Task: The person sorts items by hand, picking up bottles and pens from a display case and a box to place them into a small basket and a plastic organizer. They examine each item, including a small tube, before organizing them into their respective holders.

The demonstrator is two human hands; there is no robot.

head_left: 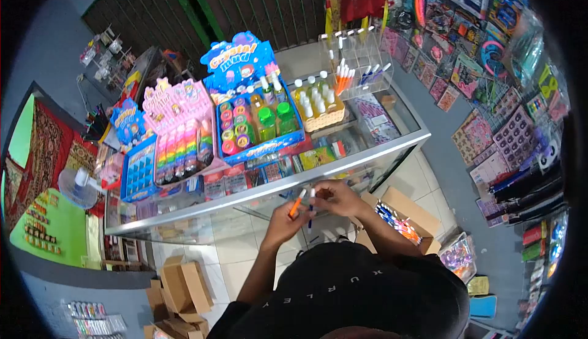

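In front of the glass counter [367, 153], above the tile floor [236, 271], 2 capped pens between 2 hands. Left hand [286, 221] pinches orange pen [296, 207], tilted, white end up. Blue pen [310, 207] near upright just beside it, passing by the left fingertips, white cap up. Right hand [340, 198] has fingers curled at that cap; can't tell whether they grip it or only touch, nor which hand bears the blue pen. Main risk: slip. Pens are thin, fingertips crowded, nothing directly under them but floor, so a loosened pinch could drop 1 or both. Also, if the right fingers pull on the cap alone, it might come off and the barrel fall. Right forearm passes over the open carton [419, 213] of loose pens [392, 221]; an elbow dip could nudge the flaps and scatter contents. Pen stand [352, 51] with more pens sits at the counter's far right, well apart from both hands; reaching carelessly over the bottles [318, 97] beside it could topple 1.
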